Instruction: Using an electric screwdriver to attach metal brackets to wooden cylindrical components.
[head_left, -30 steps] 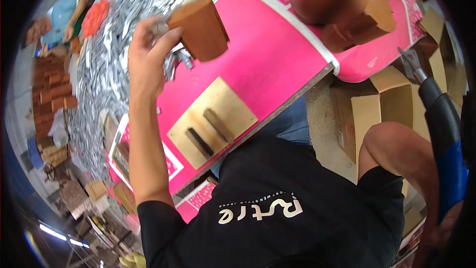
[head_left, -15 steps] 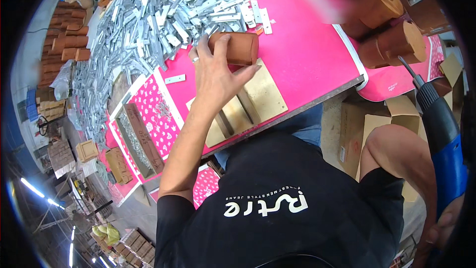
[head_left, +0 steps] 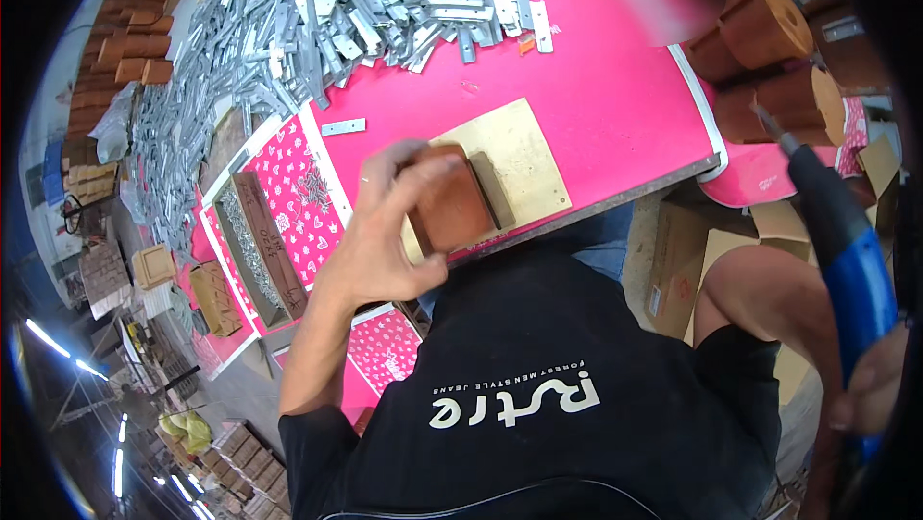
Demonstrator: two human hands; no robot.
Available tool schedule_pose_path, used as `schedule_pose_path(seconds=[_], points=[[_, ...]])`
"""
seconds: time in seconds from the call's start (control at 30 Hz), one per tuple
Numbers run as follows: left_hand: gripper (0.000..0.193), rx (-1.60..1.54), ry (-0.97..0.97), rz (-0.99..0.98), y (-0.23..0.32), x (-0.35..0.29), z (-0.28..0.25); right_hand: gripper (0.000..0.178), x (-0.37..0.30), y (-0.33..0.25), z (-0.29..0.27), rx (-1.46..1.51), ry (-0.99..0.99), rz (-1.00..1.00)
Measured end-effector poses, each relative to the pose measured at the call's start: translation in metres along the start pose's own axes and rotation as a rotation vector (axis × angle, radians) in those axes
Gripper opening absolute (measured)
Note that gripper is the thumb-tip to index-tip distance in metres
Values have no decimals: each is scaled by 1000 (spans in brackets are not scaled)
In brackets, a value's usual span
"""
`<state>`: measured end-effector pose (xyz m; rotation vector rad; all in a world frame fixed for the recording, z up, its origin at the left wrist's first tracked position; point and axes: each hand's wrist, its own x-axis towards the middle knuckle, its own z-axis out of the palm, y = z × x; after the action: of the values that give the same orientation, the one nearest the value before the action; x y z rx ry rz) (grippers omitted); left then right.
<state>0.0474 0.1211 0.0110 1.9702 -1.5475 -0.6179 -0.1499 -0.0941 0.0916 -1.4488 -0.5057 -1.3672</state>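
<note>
My left hand point(head_left: 377, 243) is closed round a reddish-brown wooden block point(head_left: 454, 205), thumb on the near end and fingers over the far end. The block rests on or just above a brass-coloured plate point(head_left: 535, 150) at the table's near edge, beside a dark upright bar point(head_left: 493, 191) on that plate. Out to the right, my right hand point(head_left: 875, 381) is wrapped round a blue and black electric screwdriver point(head_left: 846, 256). Its bit points up and away, in front of stacked brown wooden blocks point(head_left: 777, 105); whether it touches them I cannot tell.
A big heap of metal strips point(head_left: 327, 20) covers the table's far left. One loose strip point(head_left: 344, 127) lies nearer, by scattered screws point(head_left: 313, 189). A narrow cardboard box point(head_left: 272, 249) of small screws stands at left. Open cartons point(head_left: 685, 260) sit below the table's right edge.
My left hand has brought the wooden block nearer and down onto the brass plate's left part, turning it. The screwdriver in my right hand has shifted slightly, its tip a little lower and left.
</note>
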Motion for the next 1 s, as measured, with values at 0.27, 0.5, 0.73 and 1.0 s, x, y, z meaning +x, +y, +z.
schedule_pose_path(seconds=[0.27, 0.5, 0.73, 1.0], points=[[112, -35, 140, -100, -25, -45, 34, 50, -21, -29, -36, -24, 50, 234], [107, 10, 107, -123, -14, -34, 32, 54, -54, 39, 4, 45, 77, 470], [99, 302, 112, 144, -32, -43, 38, 43, -76, 58, 15, 139, 190, 659], [54, -742, -143, -746, 3, -12, -21, 43, -83, 47, 14, 162, 218, 724]])
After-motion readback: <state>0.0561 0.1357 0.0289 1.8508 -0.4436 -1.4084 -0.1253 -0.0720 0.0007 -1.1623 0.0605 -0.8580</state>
